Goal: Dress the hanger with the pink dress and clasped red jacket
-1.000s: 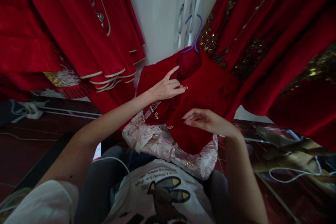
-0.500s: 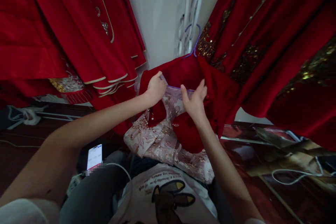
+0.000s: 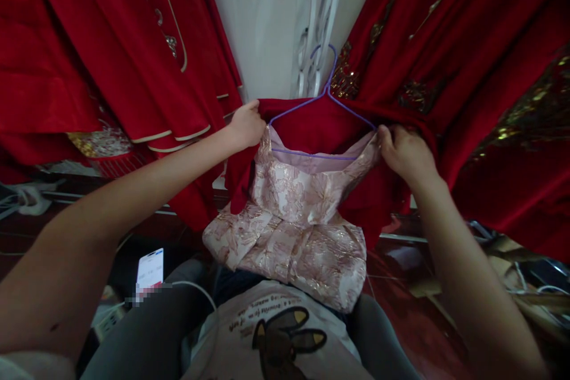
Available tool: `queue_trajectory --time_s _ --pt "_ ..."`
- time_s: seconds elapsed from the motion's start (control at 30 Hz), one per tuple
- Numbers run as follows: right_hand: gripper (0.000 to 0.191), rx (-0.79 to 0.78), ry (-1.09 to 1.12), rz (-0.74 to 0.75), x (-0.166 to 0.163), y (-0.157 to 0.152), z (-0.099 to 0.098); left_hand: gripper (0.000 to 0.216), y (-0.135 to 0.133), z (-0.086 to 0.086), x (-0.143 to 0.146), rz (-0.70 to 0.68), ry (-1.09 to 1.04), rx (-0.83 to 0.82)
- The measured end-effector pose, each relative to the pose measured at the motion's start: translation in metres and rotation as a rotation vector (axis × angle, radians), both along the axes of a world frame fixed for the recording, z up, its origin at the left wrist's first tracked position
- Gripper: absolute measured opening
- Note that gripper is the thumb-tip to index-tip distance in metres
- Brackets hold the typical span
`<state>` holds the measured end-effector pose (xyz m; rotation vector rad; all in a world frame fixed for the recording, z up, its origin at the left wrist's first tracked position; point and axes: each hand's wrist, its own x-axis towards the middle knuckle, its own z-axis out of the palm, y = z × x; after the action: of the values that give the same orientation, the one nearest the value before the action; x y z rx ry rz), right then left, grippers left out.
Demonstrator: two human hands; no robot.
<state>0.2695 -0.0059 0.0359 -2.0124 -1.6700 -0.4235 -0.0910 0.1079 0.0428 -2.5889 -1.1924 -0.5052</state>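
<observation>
A red velvet jacket (image 3: pixel 312 124) hangs on a purple wire hanger (image 3: pixel 324 101) in front of me, spread wide apart. Under it a pink brocade dress (image 3: pixel 294 219) with gold flower patterns shows, its skirt lying over my lap. My left hand (image 3: pixel 246 124) is closed on the jacket's left front edge near the shoulder. My right hand (image 3: pixel 403 151) is closed on the jacket's right front edge. The hanger's hook reaches up to a white rack (image 3: pixel 316 29).
Red embroidered gowns hang close on the left (image 3: pixel 111 53) and on the right (image 3: pixel 481 71). A lit phone (image 3: pixel 150 270) with a white cable lies by my left knee. Cables and clutter (image 3: pixel 529 285) lie on the dark floor at the right.
The jacket was buttoned a second ago. Both hands took hold of its front edges and drew them apart to the sides, uncovering the pink dress and the hanger's bar.
</observation>
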Motion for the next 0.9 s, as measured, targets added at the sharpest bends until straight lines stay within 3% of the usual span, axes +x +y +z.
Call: queue_trajectory --time_s 0.1,0.2,0.37,0.43,0.57,0.67,0.77,0.9 --pt "0.049 -0.116 -0.002 0.022 0.009 -0.002 0.014 0.028 -0.017 0.014 -0.004 0.144 0.278 0.063" --pt "0.050 -0.256 0.168 0.115 0.018 -0.004 0.026 0.031 -0.025 0.028 -0.008 0.217 0.384 -0.041" --pt "0.056 -0.350 0.374 0.385 0.030 -0.013 0.029 0.041 -0.024 0.023 -0.028 0.181 0.070 -0.282" --pt "0.056 -0.301 0.407 0.488 0.034 -0.014 0.022 0.045 -0.024 0.011 -0.035 0.061 -0.089 -0.312" --pt "0.038 -0.029 0.454 0.590 0.038 -0.007 -0.001 0.055 -0.026 -0.009 -0.042 -0.132 -0.257 -0.220" --pt "0.025 0.142 0.510 0.569 0.034 -0.001 -0.015 0.055 -0.021 -0.018 -0.044 -0.105 -0.325 -0.105" --pt "0.023 0.213 0.585 0.535 0.029 0.003 -0.021 0.052 -0.012 -0.022 -0.045 -0.082 -0.291 -0.024" --pt "0.019 0.353 0.575 0.396 0.034 0.008 -0.029 0.051 -0.012 -0.031 -0.050 0.005 -0.324 0.057"
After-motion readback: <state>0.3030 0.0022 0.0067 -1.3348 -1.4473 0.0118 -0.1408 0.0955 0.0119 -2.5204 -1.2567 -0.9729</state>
